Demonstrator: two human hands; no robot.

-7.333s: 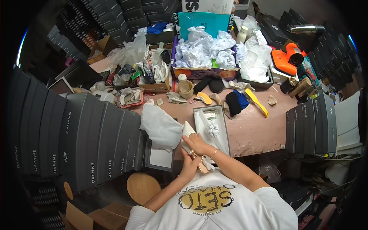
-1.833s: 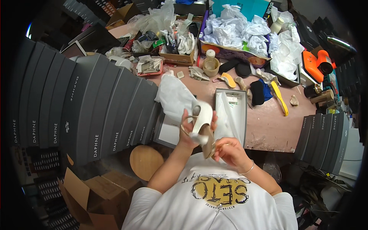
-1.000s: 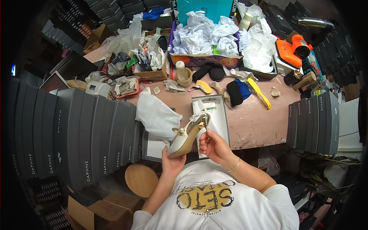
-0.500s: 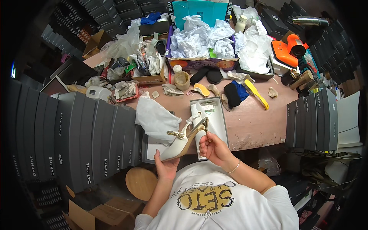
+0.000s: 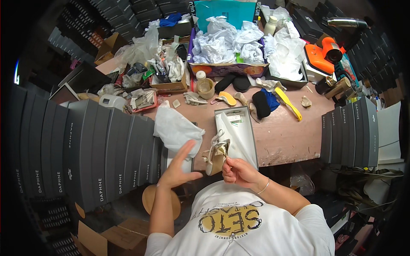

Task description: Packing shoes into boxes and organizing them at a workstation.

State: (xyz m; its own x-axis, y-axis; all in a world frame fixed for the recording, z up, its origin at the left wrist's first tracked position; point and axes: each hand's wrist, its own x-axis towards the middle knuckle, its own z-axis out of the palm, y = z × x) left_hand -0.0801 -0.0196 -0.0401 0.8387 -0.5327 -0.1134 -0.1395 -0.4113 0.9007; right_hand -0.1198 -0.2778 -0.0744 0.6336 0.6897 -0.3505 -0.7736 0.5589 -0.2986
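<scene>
Pinched in the fingers of my right hand (image 5: 240, 174) is a white high-heeled slingback shoe (image 5: 217, 158) with a metallic gold trim. It is turned so that its toe points down toward me. My left hand (image 5: 178, 167) is off the shoe, thumb and fingers spread, near a sheet of white tissue paper (image 5: 177, 130). Just beyond the shoe lies an open shoebox (image 5: 252, 143) lined with white paper, with a small packet at its far end. Part of the shoe is hidden by my right fingers.
Dark shoeboxes stand in rows at left (image 5: 87, 149) and right (image 5: 352, 132). Across the table are a yellow-handled brush (image 5: 289, 104), a jar (image 5: 205, 88), a carton of crumpled paper (image 5: 228, 70) and an orange device (image 5: 320, 59). A round stool (image 5: 160, 202) stands below the table edge.
My left hand has let go of the shoe's toe and moved up and left, opening. The shoe has swung round, its toe now toward me, still held in my right hand.
</scene>
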